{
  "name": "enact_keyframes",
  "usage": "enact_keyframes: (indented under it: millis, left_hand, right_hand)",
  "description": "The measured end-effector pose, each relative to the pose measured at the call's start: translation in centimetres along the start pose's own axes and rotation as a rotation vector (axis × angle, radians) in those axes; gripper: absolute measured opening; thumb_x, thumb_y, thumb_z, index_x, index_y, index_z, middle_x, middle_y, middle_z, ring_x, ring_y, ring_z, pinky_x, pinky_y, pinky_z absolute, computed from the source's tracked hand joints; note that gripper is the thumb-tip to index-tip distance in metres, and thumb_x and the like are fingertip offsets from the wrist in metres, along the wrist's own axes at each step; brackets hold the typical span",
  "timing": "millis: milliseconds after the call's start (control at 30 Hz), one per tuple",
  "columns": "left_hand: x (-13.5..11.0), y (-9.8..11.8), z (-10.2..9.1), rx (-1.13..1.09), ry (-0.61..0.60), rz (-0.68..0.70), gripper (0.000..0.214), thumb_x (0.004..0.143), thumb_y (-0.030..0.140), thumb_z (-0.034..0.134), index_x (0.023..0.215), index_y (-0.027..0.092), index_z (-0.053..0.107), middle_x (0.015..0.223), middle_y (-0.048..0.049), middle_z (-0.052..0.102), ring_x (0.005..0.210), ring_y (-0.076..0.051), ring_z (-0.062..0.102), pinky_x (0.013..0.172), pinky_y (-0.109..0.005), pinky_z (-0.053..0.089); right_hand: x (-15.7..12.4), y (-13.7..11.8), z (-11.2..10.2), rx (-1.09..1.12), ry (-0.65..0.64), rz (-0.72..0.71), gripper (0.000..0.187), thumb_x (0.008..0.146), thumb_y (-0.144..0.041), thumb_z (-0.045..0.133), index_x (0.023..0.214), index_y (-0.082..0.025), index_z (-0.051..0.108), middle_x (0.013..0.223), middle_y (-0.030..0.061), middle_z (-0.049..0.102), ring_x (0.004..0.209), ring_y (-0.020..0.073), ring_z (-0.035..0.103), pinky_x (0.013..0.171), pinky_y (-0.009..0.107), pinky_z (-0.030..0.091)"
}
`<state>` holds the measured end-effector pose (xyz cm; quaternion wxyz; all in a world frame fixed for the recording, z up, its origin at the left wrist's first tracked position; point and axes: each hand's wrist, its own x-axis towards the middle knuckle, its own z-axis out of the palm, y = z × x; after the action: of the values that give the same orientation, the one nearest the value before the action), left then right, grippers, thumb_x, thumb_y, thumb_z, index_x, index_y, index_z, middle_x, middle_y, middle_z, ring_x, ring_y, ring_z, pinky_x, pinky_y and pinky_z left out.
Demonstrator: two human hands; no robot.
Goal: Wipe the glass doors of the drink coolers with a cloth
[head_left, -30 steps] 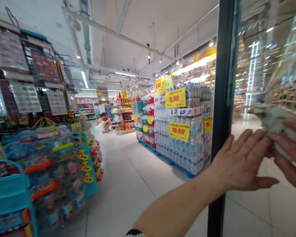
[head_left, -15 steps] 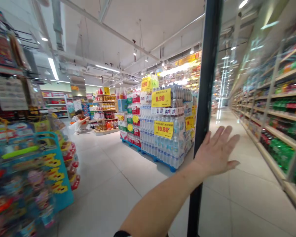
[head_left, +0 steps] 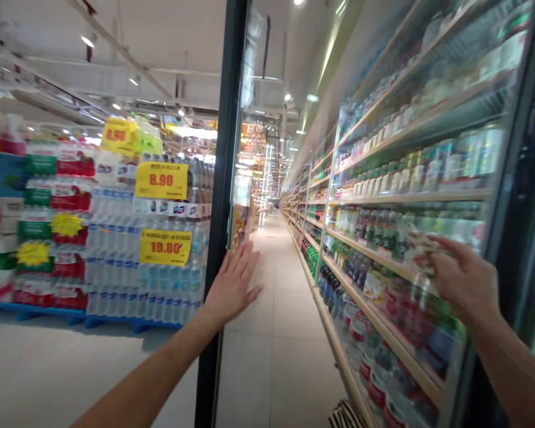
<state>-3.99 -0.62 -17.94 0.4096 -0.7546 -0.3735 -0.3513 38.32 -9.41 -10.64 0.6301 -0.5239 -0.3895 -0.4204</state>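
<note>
My left hand (head_left: 232, 284) lies flat and open against a glass cooler door, right beside its black frame (head_left: 220, 178). My right hand (head_left: 461, 279) is raised at the right, fingers closed round a crumpled pale cloth (head_left: 421, 246). The cloth sits in front of the glass fronts of the drinks shelves (head_left: 383, 196). The right hand and cloth are blurred by motion.
A long row of glass-fronted shelves with bottles and cans runs down the right side. An aisle of pale floor tiles (head_left: 271, 309) stretches ahead. At the left stands a stack of bottled-water packs (head_left: 151, 261) with yellow price signs (head_left: 161, 180) on a blue pallet.
The view has swung right, from the open store floor to the cooler aisle. My left hand stays flat on the door. My right hand with the cloth has come back into view.
</note>
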Motion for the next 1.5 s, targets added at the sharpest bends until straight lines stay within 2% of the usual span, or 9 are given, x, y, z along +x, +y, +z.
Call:
enact_keyframes:
  millis: [167,333,433,567,800,933,1133,1300,1500]
  left_hand:
    - [0.0,0.3,0.7,0.026,0.075,-0.003,0.069,0.082,0.040,0.049,0.140,0.011,0.025,0.149,-0.0154,0.021,0.139,-0.028,0.014,0.109,-0.048,0.024]
    - [-0.9,0.9,1.8,0.028,0.126,-0.043,0.070,0.085,0.041,0.044,0.142,0.010,0.019,0.147,-0.0160,0.027,0.138,-0.029,0.018,0.108,-0.050,0.026]
    - [-2.4,1.3,2.5,0.024,0.124,-0.043,0.069,0.086,0.039,0.043,0.143,0.011,0.016,0.145,-0.0150,0.030,0.137,-0.028,0.022,0.106,-0.047,0.030]
    - [-4.0,1.6,3.1,0.006,0.109,-0.012,0.069,0.085,0.040,0.043,0.143,0.011,0.018,0.145,-0.0153,0.031,0.136,-0.028,0.023,0.106,-0.047,0.030]
    - [-4.6,1.5,3.0,0.026,0.042,0.000,0.067,0.084,0.037,0.044,0.142,0.012,0.021,0.145,-0.0147,0.030,0.136,-0.027,0.024,0.106,-0.045,0.031]
    - [-6.1,1.9,3.4,0.037,0.037,-0.002,0.068,0.084,0.035,0.044,0.142,0.012,0.020,0.144,-0.0155,0.031,0.135,-0.028,0.025,0.105,-0.045,0.034]
    - [-7.3,2.4,3.4,0.059,0.005,0.024,0.067,0.081,0.033,0.048,0.140,0.011,0.026,0.144,-0.0145,0.031,0.135,-0.028,0.025,0.103,-0.043,0.037]
    - [-8.1,2.9,3.5,0.066,-0.010,-0.004,0.066,0.081,0.033,0.047,0.140,0.011,0.027,0.145,-0.0144,0.030,0.135,-0.028,0.024,0.104,-0.043,0.036]
    - [-9.6,3.2,3.9,0.042,-0.027,0.017,0.063,0.081,0.032,0.048,0.138,0.012,0.030,0.146,-0.0123,0.030,0.136,-0.027,0.022,0.105,-0.041,0.034]
  right_hand:
    - [-1.4,-3.2,2.7,-0.060,0.227,-0.176,0.048,0.081,-0.033,0.042,0.117,-0.006,0.058,0.118,0.0259,0.057,0.110,0.0369,0.053,0.084,0.056,0.044]
    - [-10.2,-9.7,5.2,-0.026,-0.100,-0.566,0.048,0.086,-0.024,0.041,0.133,-0.025,0.043,0.135,0.0065,0.049,0.130,0.0234,0.037,0.103,0.045,0.037]
    - [-10.8,-9.4,4.8,-0.054,-0.302,-0.959,0.048,0.086,-0.021,0.038,0.130,-0.041,0.042,0.138,-0.0072,0.045,0.131,0.0170,0.037,0.107,0.040,0.034]
    - [-7.9,-7.6,4.9,-0.070,0.117,-0.440,0.057,0.087,-0.021,0.043,0.141,-0.020,0.027,0.147,0.0144,0.029,0.137,0.0312,0.022,0.104,0.061,0.025]
    - [-11.0,-10.5,5.1,0.006,-0.282,-1.035,0.039,0.085,-0.023,0.044,0.121,-0.036,0.052,0.130,-0.0083,0.053,0.133,0.0126,0.033,0.110,0.034,0.031]
    - [-10.1,-11.7,5.7,-0.057,-0.145,-0.730,0.044,0.087,-0.021,0.040,0.130,-0.014,0.045,0.140,0.0145,0.041,0.136,0.0305,0.024,0.107,0.058,0.023]
    - [-16.5,-12.1,4.5,0.114,-0.357,-1.167,0.040,0.087,-0.015,0.033,0.118,-0.025,0.056,0.134,-0.0053,0.050,0.131,0.0129,0.034,0.113,0.036,0.024]
    - [-16.8,-12.5,4.8,-0.042,-0.326,-0.819,0.037,0.088,-0.022,0.039,0.121,-0.023,0.054,0.136,0.0031,0.048,0.135,0.0239,0.030,0.111,0.051,0.020]
    - [-20.0,-11.7,3.3,0.163,-0.400,-1.148,0.040,0.089,-0.017,0.031,0.114,-0.031,0.058,0.136,-0.0137,0.046,0.134,0.0064,0.027,0.114,0.029,0.022]
